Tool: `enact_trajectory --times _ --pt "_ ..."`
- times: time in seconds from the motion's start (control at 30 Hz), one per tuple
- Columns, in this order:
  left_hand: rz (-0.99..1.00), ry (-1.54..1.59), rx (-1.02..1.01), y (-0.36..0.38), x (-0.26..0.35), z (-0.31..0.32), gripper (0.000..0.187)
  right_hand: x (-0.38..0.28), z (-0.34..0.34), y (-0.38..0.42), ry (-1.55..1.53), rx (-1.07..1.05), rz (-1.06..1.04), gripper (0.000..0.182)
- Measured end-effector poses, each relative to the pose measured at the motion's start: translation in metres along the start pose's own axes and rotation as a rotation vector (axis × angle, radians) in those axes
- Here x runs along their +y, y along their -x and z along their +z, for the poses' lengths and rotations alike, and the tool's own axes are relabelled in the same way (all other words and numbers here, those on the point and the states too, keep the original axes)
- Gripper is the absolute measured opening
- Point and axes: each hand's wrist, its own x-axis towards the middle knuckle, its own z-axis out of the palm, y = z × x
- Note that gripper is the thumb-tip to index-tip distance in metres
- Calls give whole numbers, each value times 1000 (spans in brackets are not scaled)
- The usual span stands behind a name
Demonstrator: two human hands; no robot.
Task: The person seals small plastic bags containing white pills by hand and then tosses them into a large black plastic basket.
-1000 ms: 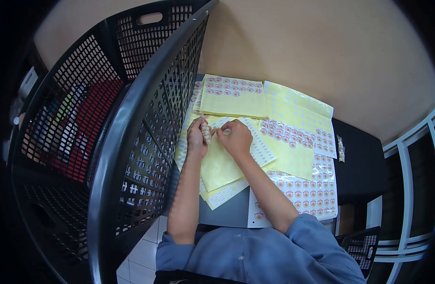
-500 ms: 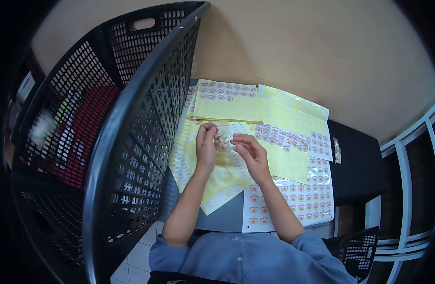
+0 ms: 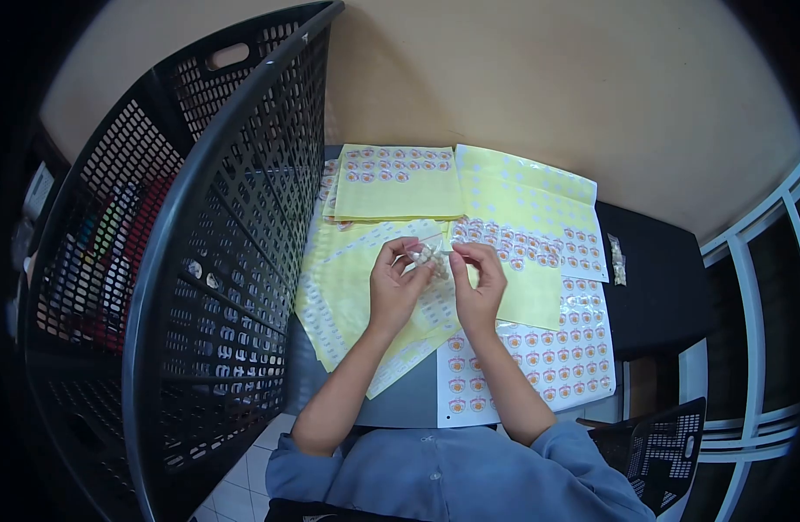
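Observation:
A small clear zip bag (image 3: 430, 261) with a red line along its top and pale lumpy pieces inside hangs between my hands. My left hand (image 3: 396, 285) is closed on the bag's left side, thumb in front. On the other side, my right hand (image 3: 480, 285) pinches with thumb and forefinger at the bag's right edge; its other fingers curl behind. Below both hands lies a yellow backing sheet (image 3: 348, 261) with pale print. Just to the right is a yellow sheet (image 3: 530, 294) bearing rows of round orange-and-pink stickers.
A tall black perforated basket (image 3: 234, 200) rises along the left side. More sticker sheets (image 3: 400, 193) lie at the back, and a full one (image 3: 556, 370) at front right. Another filled clear bag (image 3: 618, 261) rests on the dark surface at right. A black chair (image 3: 665, 457) is at lower right.
Both hands have turned and moved slightly right in view with the bag. My right fingers, formerly stretched beside it, are now pinched at its edge. The view has shifted slightly.

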Motion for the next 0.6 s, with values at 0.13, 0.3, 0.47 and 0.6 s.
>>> enact_trajectory --times 0.13,0.3,0.47,0.6 --pt "88 -202 -16 7 -1 8 36 -9 -3 4 261 112 -283 12" --pt "158 -265 -13 12 -1 13 32 -6 -2 5 363 88 -431 16" --pt "213 -330 -15 10 -4 11 29 -3 -2 0 362 31 -463 15" --pt "234 -385 -4 10 -3 11 28 -3 -3 -1 379 22 -457 14"
